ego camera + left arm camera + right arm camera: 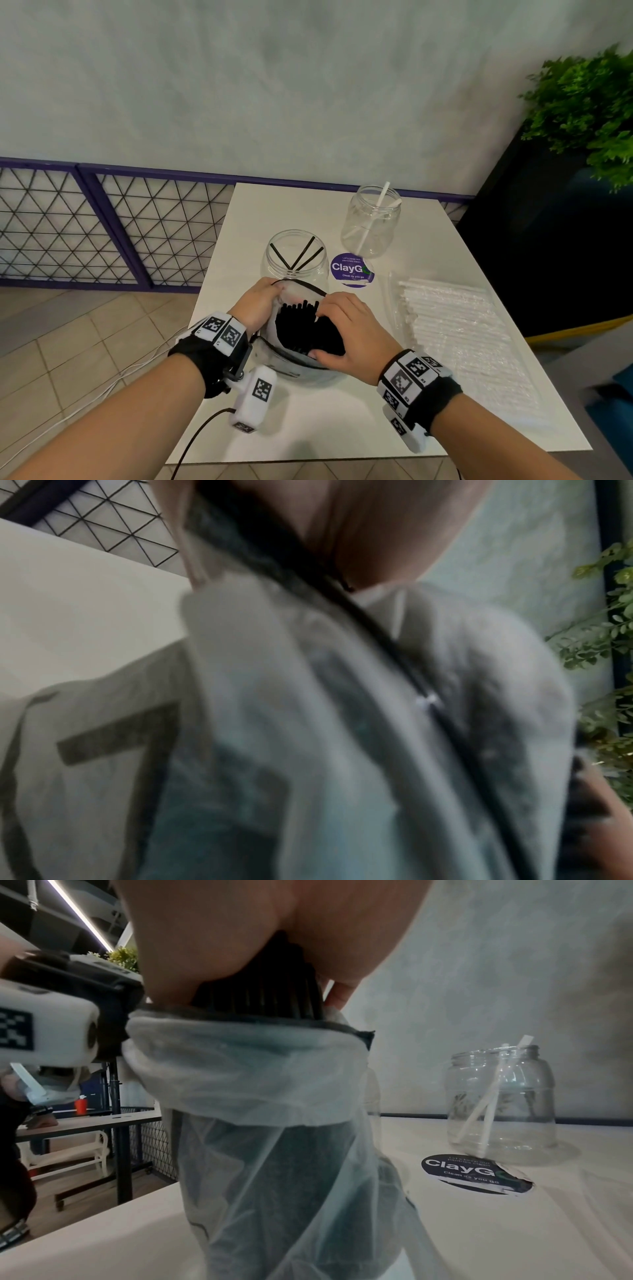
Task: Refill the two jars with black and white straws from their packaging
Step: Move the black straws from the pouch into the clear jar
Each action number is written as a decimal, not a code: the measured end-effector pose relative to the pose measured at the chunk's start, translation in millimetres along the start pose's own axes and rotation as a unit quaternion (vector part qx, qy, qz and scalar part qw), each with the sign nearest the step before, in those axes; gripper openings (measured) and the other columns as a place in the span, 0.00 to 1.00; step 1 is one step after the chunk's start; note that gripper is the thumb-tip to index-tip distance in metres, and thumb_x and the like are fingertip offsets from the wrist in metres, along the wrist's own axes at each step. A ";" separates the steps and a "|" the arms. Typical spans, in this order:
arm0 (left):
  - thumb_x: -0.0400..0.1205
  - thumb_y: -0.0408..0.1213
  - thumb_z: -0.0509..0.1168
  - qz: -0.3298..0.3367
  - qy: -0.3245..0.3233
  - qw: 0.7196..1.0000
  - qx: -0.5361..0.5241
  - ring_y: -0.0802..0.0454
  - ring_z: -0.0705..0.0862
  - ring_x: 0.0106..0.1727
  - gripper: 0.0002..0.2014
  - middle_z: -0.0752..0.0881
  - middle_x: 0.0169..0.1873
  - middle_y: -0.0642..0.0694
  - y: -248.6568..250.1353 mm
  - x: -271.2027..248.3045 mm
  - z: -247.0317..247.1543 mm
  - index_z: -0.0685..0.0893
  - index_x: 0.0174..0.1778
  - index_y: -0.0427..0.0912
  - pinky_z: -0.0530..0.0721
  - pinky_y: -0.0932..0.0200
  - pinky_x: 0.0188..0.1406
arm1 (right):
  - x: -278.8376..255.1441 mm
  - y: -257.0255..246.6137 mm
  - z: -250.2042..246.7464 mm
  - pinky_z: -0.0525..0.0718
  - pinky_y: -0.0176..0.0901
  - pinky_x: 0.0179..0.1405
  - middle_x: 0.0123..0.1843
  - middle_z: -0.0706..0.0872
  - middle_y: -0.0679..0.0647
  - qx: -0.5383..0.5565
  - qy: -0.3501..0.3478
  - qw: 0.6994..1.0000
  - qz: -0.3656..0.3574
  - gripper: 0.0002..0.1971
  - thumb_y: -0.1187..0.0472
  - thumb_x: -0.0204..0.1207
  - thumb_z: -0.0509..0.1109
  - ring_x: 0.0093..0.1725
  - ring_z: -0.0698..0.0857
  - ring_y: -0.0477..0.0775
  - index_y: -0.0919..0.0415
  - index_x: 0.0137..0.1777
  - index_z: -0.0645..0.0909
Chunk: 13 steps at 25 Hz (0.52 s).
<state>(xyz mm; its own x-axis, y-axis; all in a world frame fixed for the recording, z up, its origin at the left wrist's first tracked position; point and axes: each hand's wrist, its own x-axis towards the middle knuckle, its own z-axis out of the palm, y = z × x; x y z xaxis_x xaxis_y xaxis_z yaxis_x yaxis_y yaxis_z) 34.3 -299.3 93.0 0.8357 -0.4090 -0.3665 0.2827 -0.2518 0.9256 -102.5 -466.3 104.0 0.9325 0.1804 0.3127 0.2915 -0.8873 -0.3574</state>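
Note:
A translucent plastic bag (301, 371) (274, 1137) stands upright at the table's near middle, packed with black straws (301, 325) (263, 996). My left hand (260, 303) grips the bag's rolled-down rim on the far left side. My right hand (346, 329) grips the bundle of black straws sticking out of the bag, thumb on the near side. Just behind stands a clear jar (294, 255) holding three black straws. A second clear jar (371, 219) (502, 1104) at the back holds two white straws. A clear pack of white straws (455, 329) lies flat on the right.
The white table (308, 425) carries a round purple ClayGo sticker (352, 270) between the jars. A black planter with a green plant (589, 109) stands at the right. A purple-framed wire fence (102, 219) runs along the left, over tiled floor.

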 end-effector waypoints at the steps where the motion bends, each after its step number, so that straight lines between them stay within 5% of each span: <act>1: 0.85 0.37 0.58 0.008 0.001 1.000 0.007 0.37 0.83 0.62 0.07 0.86 0.55 0.34 0.2 -1.3 -0.5 0.80 0.54 0.41 0.76 0.39 0.70 | -0.6 0.5 -1.0 0.73 0.44 0.65 0.61 0.76 0.48 0.002 0.001 1.000 0.005 0.27 0.41 0.68 0.72 0.64 0.72 0.50 0.54 0.63 0.72; 4: 0.83 0.42 0.63 0.029 -0.005 0.997 0.076 0.43 0.85 0.53 0.06 0.87 0.44 0.43 2.8 -5.9 -9.2 0.81 0.45 0.44 0.80 0.44 0.64 | 2.8 3.3 -4.4 0.72 0.44 0.65 0.60 0.74 0.48 -0.004 -0.017 0.999 0.038 0.33 0.38 0.68 0.70 0.62 0.71 0.49 0.55 0.69 0.70; 8: 0.81 0.57 0.62 -0.036 -0.048 0.982 0.182 0.47 0.83 0.38 0.21 0.85 0.34 0.46 -3.8 -14.4 -26.5 0.84 0.42 0.41 0.77 0.57 0.36 | 10.7 -0.8 -9.2 0.77 0.51 0.62 0.62 0.74 0.51 -0.108 -0.012 0.993 0.055 0.35 0.36 0.70 0.62 0.61 0.73 0.54 0.54 0.73 0.69; 13: 0.77 0.57 0.59 -0.018 -0.002 0.989 0.147 0.41 0.82 0.44 0.21 0.85 0.38 0.40 -22.2 -9.9 -28.1 0.81 0.39 0.39 0.79 0.45 0.54 | 23.6 -21.3 -11.4 0.60 0.50 0.74 0.78 0.64 0.48 -0.081 -0.033 0.996 -0.009 0.34 0.39 0.74 0.58 0.78 0.62 0.54 0.48 0.79 0.61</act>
<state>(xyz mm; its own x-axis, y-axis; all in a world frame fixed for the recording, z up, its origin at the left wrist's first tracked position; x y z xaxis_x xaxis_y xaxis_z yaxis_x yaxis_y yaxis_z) 32.9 -265.0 78.8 0.8250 -0.3987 -0.4005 0.1635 -0.5100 0.8445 -89.1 -448.0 129.0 0.9407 0.2203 0.2581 0.2760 -0.9391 -0.2045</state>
